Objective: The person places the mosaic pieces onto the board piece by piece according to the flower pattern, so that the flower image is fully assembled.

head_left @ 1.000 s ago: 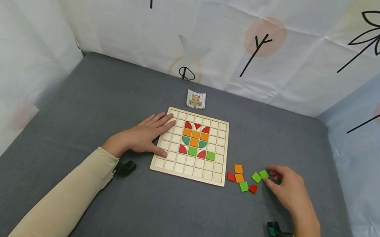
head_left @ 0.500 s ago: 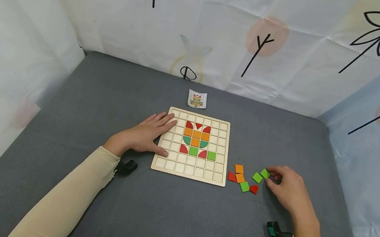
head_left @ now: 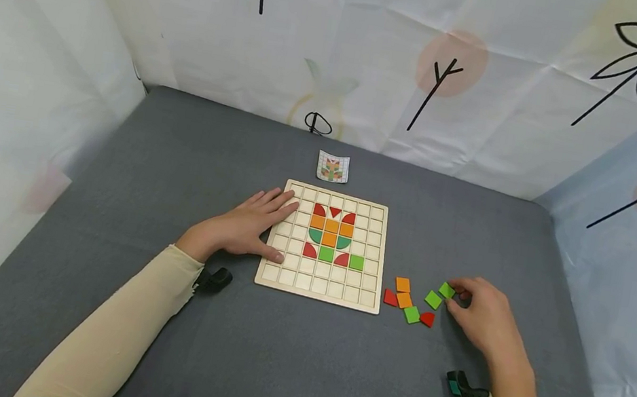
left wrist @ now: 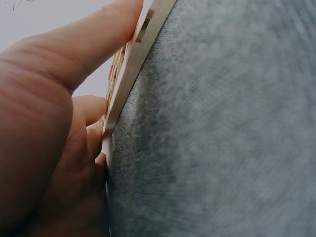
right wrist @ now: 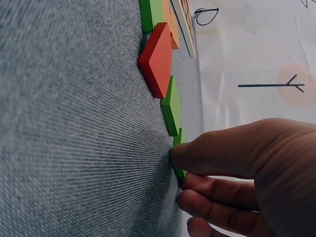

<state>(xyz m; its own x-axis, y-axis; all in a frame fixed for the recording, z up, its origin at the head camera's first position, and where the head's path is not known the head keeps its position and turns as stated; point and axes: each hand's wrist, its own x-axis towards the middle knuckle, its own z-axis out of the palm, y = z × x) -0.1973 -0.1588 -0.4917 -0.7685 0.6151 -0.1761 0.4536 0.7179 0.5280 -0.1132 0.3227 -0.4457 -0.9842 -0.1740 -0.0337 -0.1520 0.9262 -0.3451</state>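
Note:
My left hand (head_left: 240, 224) lies with spread, straight fingers over the left edge of a wooden grid board (head_left: 289, 281). In the left wrist view its thumb (left wrist: 94, 42) rests on the board's rim. Red, orange, green and teal tiles form a pattern in the board's middle, with a green square (head_left: 356, 262) at its lower right. My right hand (head_left: 483, 312) pinches a green square tile (head_left: 447, 290) between thumb and fingertips, low at the tabletop. Beside it lie another green tile (head_left: 433, 300) and a red rounded tile (right wrist: 157, 61).
Between board and right hand sit more loose tiles: two orange squares (head_left: 402, 284), a red piece (head_left: 391, 297) and a green square (head_left: 411, 315). A small printed pattern card (head_left: 333, 168) lies behind the board on the grey tabletop (head_left: 293, 366). White printed curtains (head_left: 378, 49) enclose the table.
The whole head view has shifted slightly to the right. Both hands, the board and the tiles keep their places relative to each other.

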